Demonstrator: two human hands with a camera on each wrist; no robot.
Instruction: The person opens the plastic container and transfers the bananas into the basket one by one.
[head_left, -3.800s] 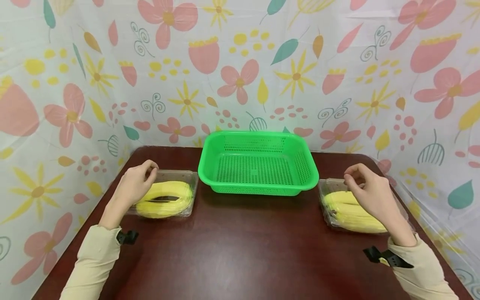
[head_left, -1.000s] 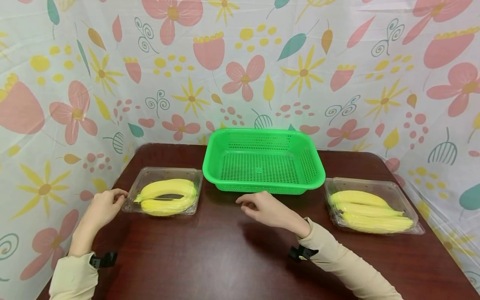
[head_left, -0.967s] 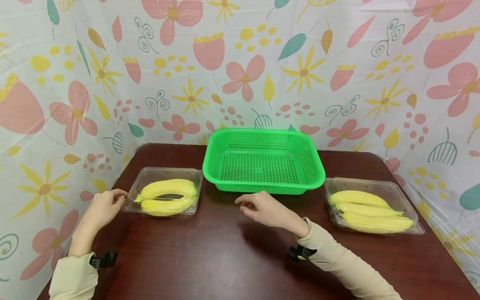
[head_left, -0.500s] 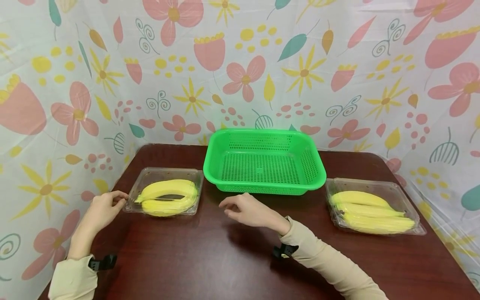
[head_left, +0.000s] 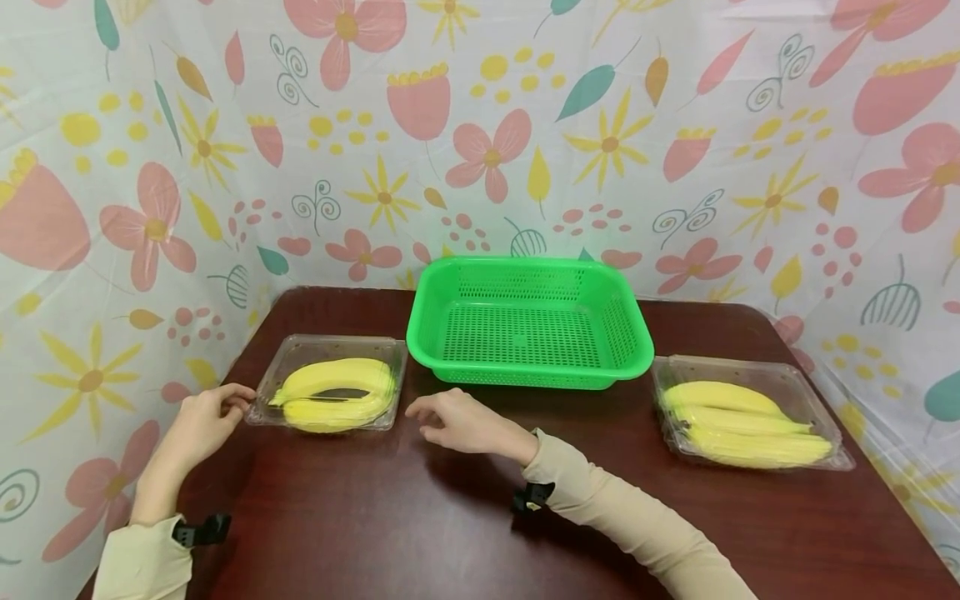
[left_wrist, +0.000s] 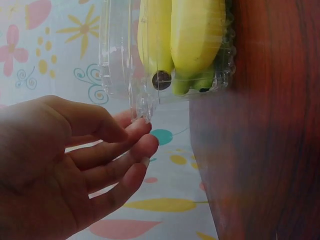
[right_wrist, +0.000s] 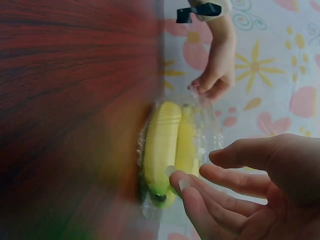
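Observation:
A clear plastic clamshell box (head_left: 300,350) of bananas (head_left: 337,396) lies on the left of the table. My left hand (head_left: 198,425) is at its near left corner; the left wrist view has the fingertips (left_wrist: 142,125) against the corner tab (left_wrist: 142,107), fingers loosely bent. I see no clear pinch there. My right hand (head_left: 461,421) hovers over the table just right of this box, below the green basket (head_left: 525,372). Its thumb and fingers (right_wrist: 232,175) are apart and hold nothing. In the right wrist view, the boxed bananas (right_wrist: 162,140) lie beyond them.
The perforated green basket stands at the table's back middle, with nothing in it. On the right sits a second clear box (head_left: 787,383) of bananas (head_left: 742,421). A flowered curtain (head_left: 480,167) closes off the back and sides of the dark wooden table (head_left: 375,517).
Over the last second my right hand has moved left across the table toward the left box; earlier it was above the right one. My left hand has shifted from above the left box to its corner.

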